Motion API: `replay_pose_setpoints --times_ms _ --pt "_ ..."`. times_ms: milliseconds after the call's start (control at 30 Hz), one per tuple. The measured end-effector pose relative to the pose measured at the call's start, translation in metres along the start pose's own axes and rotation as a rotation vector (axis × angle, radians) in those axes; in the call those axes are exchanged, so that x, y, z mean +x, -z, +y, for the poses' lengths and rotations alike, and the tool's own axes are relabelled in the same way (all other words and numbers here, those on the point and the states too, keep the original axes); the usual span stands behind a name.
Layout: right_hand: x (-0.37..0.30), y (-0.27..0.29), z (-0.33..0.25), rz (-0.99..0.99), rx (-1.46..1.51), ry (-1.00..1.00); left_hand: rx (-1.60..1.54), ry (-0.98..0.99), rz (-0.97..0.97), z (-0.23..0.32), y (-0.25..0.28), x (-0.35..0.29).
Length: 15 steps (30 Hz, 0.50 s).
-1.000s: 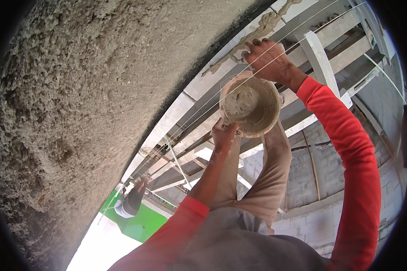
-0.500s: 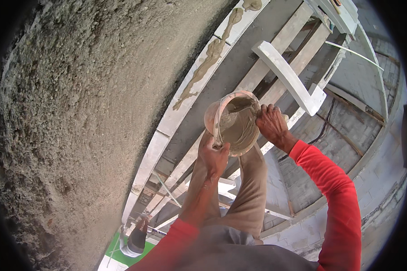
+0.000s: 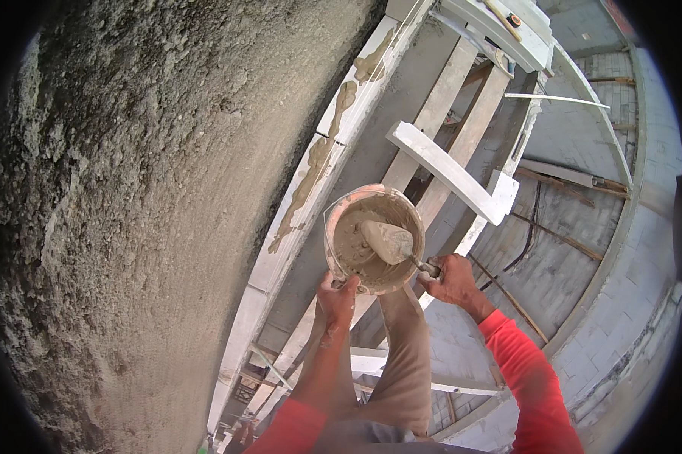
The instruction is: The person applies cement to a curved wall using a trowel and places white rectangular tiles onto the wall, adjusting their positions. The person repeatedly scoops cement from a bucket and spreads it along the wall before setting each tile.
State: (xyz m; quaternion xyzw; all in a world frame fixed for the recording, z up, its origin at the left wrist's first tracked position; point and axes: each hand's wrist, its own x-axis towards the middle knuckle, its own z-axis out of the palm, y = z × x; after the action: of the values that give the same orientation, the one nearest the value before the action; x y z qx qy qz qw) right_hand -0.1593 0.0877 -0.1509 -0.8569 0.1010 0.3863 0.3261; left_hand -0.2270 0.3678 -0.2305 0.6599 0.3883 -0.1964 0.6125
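Though my right hand (image 3: 448, 281) is closed around the handle of a trowel (image 3: 388, 242), the fist covers most of that handle, at the bucket's four o'clock. The blade, smeared grey, lies inside the bucket (image 3: 346, 203) over the wet mortar (image 3: 354, 246); how deep its edge sits I can't tell. My left hand (image 3: 337, 299) grips the rim at seven o'clock, some fingers lost behind the bucket. The bucket itself is held above my legs (image 3: 401, 348), hiding parts of the planks (image 3: 444, 94) beneath. From it, at seven o'clock, shapes by the lower edge of view are too small to make out; at one o'clock, the tools (image 3: 500, 17) on a white ledge are cut off by the top edge.

For room, the block course (image 3: 248, 312) runs from twelve to eight o'clock, with a ragged mortar strip (image 3: 310, 178) along its top. Just beyond, the rough wall (image 3: 144, 227) closes off nine o'clock. A bare grey band separates the course from the planks. At one to two o'clock a white angled piece (image 3: 447, 170) stands near, apart from both bucket and right hand.
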Motion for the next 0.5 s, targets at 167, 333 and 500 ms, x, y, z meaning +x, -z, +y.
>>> replay_pose_setpoints --times_ms 167,333,500 --pt "0.071 0.096 -0.018 0.268 -0.031 0.045 0.067 0.031 -0.017 -0.003 0.006 0.009" --pt "0.191 0.231 -0.055 0.392 -0.22 0.242 -0.064 0.076 -0.077 0.011 0.022 -0.006" --pt "0.273 0.342 -0.081 0.525 -0.355 0.55 -0.109 0.136 -0.011 0.004 0.028 -0.022"
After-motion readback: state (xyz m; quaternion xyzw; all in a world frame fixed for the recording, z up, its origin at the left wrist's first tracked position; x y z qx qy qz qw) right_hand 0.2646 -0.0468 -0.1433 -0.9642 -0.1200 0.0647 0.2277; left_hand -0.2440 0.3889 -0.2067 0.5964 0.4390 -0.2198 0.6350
